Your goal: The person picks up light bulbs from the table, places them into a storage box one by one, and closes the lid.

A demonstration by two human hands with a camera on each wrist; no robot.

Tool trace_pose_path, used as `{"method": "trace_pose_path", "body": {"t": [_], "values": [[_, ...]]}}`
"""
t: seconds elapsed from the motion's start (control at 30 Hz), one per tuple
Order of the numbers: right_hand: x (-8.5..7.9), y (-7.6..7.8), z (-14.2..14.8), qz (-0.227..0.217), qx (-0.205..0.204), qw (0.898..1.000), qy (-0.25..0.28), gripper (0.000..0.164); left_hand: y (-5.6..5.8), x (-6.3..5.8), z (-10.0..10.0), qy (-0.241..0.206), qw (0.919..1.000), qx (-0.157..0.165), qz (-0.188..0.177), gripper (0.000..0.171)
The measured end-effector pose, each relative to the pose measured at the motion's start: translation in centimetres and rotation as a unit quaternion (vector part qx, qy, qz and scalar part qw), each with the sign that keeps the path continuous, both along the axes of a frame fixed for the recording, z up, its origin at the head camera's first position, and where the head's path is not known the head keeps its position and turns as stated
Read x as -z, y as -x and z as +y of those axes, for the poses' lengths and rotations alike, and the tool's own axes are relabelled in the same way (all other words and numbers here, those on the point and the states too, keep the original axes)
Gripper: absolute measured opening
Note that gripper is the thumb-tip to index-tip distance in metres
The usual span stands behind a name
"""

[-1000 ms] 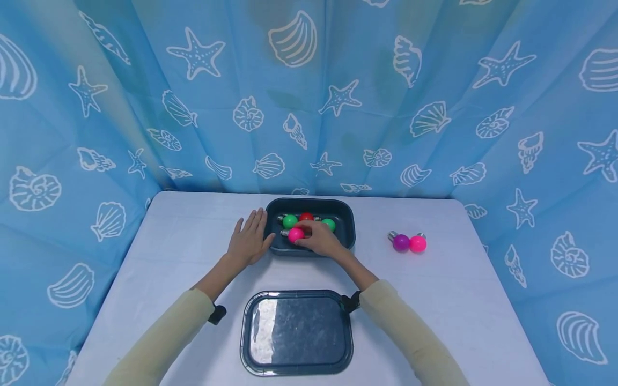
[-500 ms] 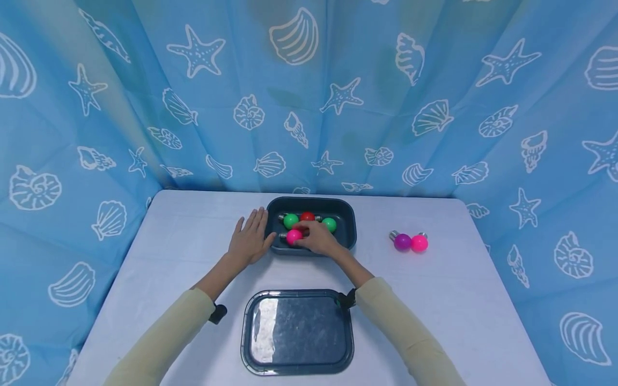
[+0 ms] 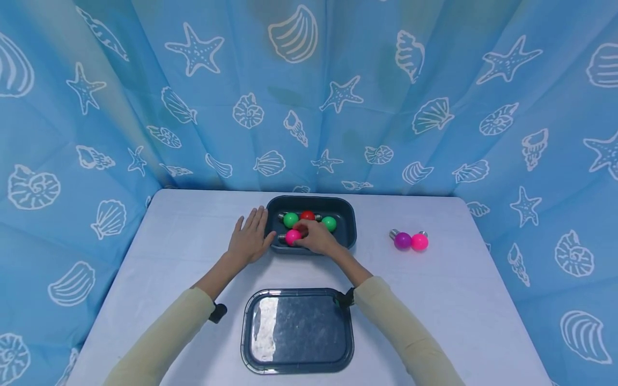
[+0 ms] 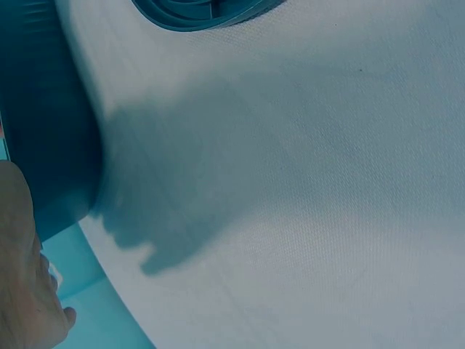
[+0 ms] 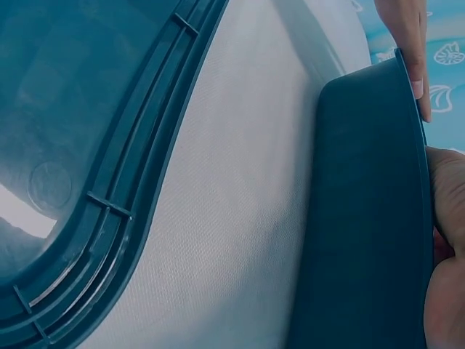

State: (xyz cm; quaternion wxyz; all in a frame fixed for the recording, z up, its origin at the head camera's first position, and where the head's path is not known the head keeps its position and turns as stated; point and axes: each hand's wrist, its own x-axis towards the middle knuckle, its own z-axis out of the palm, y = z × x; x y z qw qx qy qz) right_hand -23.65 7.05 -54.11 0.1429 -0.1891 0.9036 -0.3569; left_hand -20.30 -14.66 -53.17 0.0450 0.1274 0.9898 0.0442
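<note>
Currently, left hand (image 3: pixel 248 240) laid straight-fingered against left end of container (image 3: pixel 345 229); pink bulb (image 3: pixel 292 237) inside pinched by palm-down right hand (image 3: pixel 316 238).

A pink bulb (image 3: pixel 292 237) in the right hand (image 3: pixel 317 237) sits slightly farther left and closer to the near side of the dark box (image 3: pixel 345 228) than a second earlier; the right sleeve (image 3: pixel 405 328) edges leftward.

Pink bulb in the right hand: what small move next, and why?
Probably release the pink bulb: the right hand holds it within the container, near the red bulb, while a purple bulb and a second pink bulb lie on the table.
</note>
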Motion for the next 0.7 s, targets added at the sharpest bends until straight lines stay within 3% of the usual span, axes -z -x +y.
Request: {"method": "trace_pose_path", "body": {"t": [0.23, 0.7], "values": [[-0.2, -0.1, 0.0, 0.002, -0.002, 1.0, -0.004, 0.042, 0.1, 0.3, -0.1, 0.0, 1.0, 0.002, 0.008, 0.074], [-0.9, -0.3, 1.0, 0.006, 0.011, 0.999, 0.039, 0.044, 0.2, 0.5, -0.1, -0.006, 0.9999, 0.0, 0.008, 0.074]]}}
